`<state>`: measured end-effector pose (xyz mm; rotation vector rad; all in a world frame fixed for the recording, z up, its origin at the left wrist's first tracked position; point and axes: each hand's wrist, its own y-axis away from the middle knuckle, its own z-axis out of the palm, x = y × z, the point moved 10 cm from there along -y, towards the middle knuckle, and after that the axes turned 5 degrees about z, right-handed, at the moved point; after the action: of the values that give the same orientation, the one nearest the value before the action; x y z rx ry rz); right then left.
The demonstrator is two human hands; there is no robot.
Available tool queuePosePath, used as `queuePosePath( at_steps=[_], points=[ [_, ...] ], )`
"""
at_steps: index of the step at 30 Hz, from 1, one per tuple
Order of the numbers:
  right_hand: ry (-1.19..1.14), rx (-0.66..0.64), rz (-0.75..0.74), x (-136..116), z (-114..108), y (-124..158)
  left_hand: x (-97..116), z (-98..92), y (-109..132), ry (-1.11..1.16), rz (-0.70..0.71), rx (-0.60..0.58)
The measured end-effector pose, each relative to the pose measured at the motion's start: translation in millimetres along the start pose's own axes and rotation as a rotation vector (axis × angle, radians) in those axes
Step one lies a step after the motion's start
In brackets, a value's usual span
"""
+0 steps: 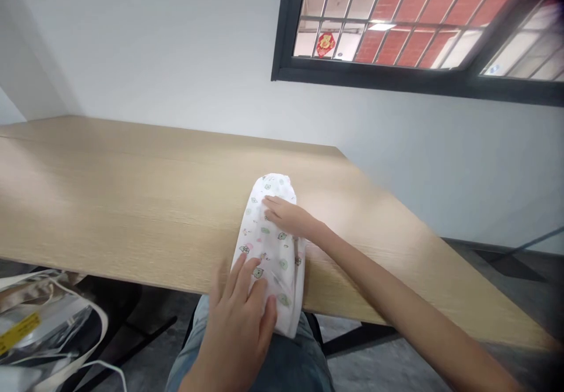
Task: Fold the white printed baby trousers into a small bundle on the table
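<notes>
A white folded cloth (264,242) with small green and pink printed figures lies lengthwise on the table. Its near end hangs past the front edge, over my lap. My left hand (240,312) is at the lower left of the cloth, fingers spread over its near part, slightly blurred. Farther up, my right hand (286,215) rests flat on the cloth, fingers stretched out and pointing left. Folded layers show along the cloth's right side. What kind of cloth item it is, I cannot tell.
The light wood table (145,192) stretches far to the left, with a slanted edge at right. Behind it are a white wall and a barred window (396,22). A bag (88,327) with cables and packets stands below at left. My jeans (291,362) show beneath the table edge.
</notes>
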<state>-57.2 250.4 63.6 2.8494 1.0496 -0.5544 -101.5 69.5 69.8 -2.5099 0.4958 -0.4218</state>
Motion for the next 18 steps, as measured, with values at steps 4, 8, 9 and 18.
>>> queuePosePath(
  at_steps=[4, 8, 9, 18],
  points=[
    [-0.113, -0.190, -0.178, -49.4, 22.5, 47.0, 8.4, 20.3, -24.8, 0.178, 0.173, -0.206],
    [-0.099, -0.308, -0.240, -59.4, 40.0, 58.0, 7.7, 38.2, -40.0, 0.203, 0.339, -0.300],
    [-0.061, -0.290, -0.237, -53.2, 40.1, 50.7, 6.1, 40.9, -40.5, 0.193, 0.350, -0.301],
    [0.318, 0.082, 0.070, 47.1, 1.8, -63.0, 32.1, 14.4, 27.6, -0.091, 0.458, -0.019]
  ],
)
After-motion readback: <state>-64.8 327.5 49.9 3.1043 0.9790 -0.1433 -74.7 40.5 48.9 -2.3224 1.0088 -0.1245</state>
